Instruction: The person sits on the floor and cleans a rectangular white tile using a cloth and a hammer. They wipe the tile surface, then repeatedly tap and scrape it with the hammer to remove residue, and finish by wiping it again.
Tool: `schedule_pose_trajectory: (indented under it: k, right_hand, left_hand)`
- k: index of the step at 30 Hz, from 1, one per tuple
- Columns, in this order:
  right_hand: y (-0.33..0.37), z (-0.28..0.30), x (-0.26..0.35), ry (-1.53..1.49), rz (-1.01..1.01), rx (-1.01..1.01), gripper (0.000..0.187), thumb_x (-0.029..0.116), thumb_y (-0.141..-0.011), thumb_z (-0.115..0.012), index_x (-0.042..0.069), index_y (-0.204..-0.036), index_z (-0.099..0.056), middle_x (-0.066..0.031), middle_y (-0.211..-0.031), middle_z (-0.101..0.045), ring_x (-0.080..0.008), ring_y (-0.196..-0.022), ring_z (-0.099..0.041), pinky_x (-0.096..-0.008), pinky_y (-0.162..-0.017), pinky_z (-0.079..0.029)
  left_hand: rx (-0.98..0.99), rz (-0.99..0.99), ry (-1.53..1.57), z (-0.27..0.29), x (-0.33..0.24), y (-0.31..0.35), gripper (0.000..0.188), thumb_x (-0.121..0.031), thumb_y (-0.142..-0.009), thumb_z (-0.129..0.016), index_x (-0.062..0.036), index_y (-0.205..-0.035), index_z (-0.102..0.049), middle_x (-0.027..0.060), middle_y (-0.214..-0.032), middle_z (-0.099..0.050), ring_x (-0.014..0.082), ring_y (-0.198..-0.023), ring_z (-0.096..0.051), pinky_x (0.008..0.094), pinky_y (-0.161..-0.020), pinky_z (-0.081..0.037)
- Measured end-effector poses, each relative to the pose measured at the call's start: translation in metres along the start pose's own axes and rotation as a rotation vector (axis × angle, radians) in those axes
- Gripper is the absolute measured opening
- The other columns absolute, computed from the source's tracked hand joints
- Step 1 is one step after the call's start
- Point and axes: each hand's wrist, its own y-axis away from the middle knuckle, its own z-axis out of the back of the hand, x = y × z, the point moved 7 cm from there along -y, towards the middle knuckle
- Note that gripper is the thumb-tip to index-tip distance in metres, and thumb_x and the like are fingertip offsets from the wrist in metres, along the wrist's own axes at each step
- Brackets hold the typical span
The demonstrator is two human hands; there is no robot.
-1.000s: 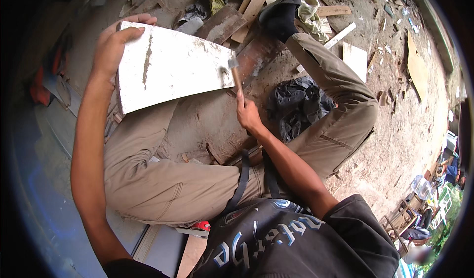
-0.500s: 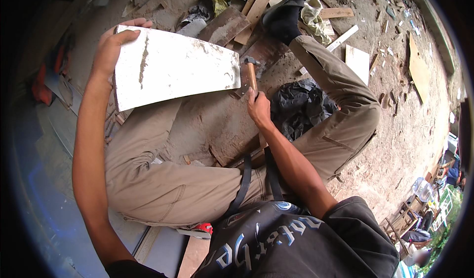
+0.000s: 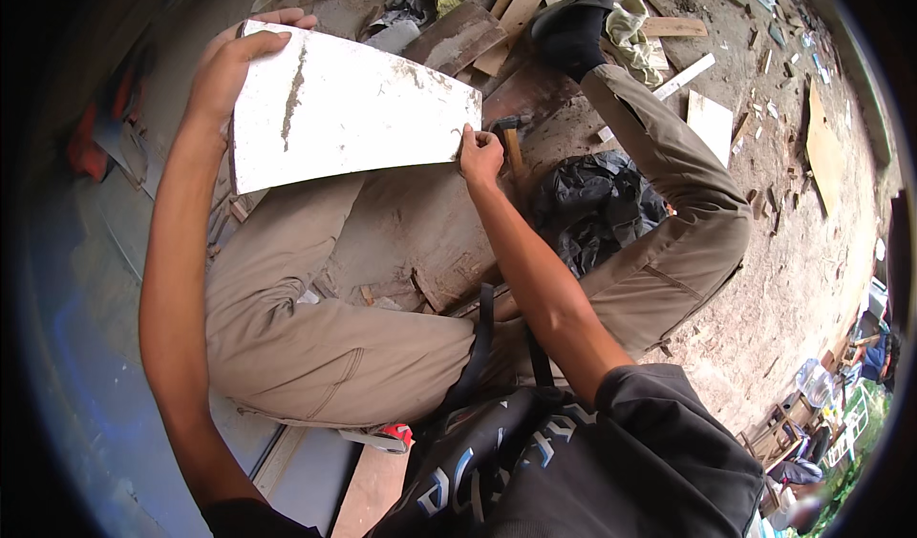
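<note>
A white board (image 3: 363, 108) with dark scuffs and a brown streak spans the space between my hands, over my left leg. My left hand (image 3: 224, 70) grips its far left corner, thumb on the top face and fingers behind the edge. At the board's right end my right hand (image 3: 482, 159) pinches the near corner between thumb and fingers. Just beyond that hand lies a hammer (image 3: 513, 142) with a dark head and wooden handle, partly hidden by the hand; nothing grips it. It rests by a brown wood piece (image 3: 535, 94) near my shoe.
A crumpled black plastic bag (image 3: 597, 204) lies between my legs. Wood scraps (image 3: 458, 37) and a pale cloth (image 3: 629, 37) lie around my outstretched foot. At the far left is an orange-red tool (image 3: 88, 147). A red and white object (image 3: 390, 437) sits by my thigh.
My right hand has let go of the hammer and taken hold of the board's right corner. The hammer now lies down. The board has shifted slightly in view.
</note>
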Motion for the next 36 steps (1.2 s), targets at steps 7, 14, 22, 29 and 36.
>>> schedule_pose_trajectory:
  k: [7,14,22,29,36]
  right_hand:
    - [-0.007,-0.012,-0.009,0.112,0.077,-0.053,0.038,0.032,-0.090,-0.065,-0.007,-0.089,-0.066,-0.0219,-0.085,-0.068,-0.0345,-0.084,-0.067,-0.0435,-0.080,-0.050]
    - [-0.009,-0.012,-0.011,0.105,0.078,0.025,0.036,0.028,-0.092,-0.061,-0.008,-0.088,-0.065,-0.0278,-0.086,-0.067,-0.0415,-0.086,-0.066,-0.0468,-0.081,-0.049]
    - [-0.015,-0.011,-0.028,0.059,0.008,0.058,0.037,0.027,-0.095,-0.055,-0.009,-0.094,-0.062,-0.0294,-0.091,-0.066,-0.0423,-0.090,-0.065,-0.0469,-0.084,-0.048]
    - [0.000,-0.010,-0.051,-0.043,0.009,0.161,0.037,0.030,-0.097,-0.055,-0.007,-0.094,-0.060,-0.0261,-0.091,-0.065,-0.0385,-0.088,-0.064,-0.0443,-0.082,-0.047]
    - [-0.005,-0.001,-0.045,-0.132,0.159,0.143,0.035,0.028,-0.097,-0.057,-0.007,-0.095,-0.059,-0.0226,-0.086,-0.065,-0.0356,-0.082,-0.064,-0.0429,-0.079,-0.048]
  left_hand:
    - [-0.008,-0.011,0.029,0.001,0.002,0.000,0.041,-0.009,-0.086,-0.055,0.0074,-0.123,-0.056,0.0170,-0.124,-0.064,0.0216,-0.108,-0.063,0.0311,-0.094,-0.050]
    - [0.026,-0.003,0.007,-0.001,0.001,0.001,0.044,-0.008,-0.086,-0.054,0.0091,-0.127,-0.052,0.0188,-0.128,-0.061,0.0229,-0.113,-0.061,0.0315,-0.097,-0.050]
    - [0.014,-0.039,-0.046,-0.006,-0.007,0.001,0.044,-0.009,-0.086,-0.055,0.0090,-0.126,-0.053,0.0183,-0.127,-0.062,0.0220,-0.110,-0.063,0.0305,-0.096,-0.050]
    - [0.022,-0.040,0.010,-0.003,-0.005,0.000,0.041,-0.009,-0.086,-0.055,0.0076,-0.123,-0.056,0.0172,-0.126,-0.063,0.0214,-0.110,-0.063,0.0304,-0.096,-0.050]
    - [0.031,-0.057,-0.074,-0.003,-0.008,0.002,0.041,-0.008,-0.086,-0.055,0.0079,-0.124,-0.055,0.0175,-0.126,-0.063,0.0212,-0.109,-0.064,0.0308,-0.097,-0.050]
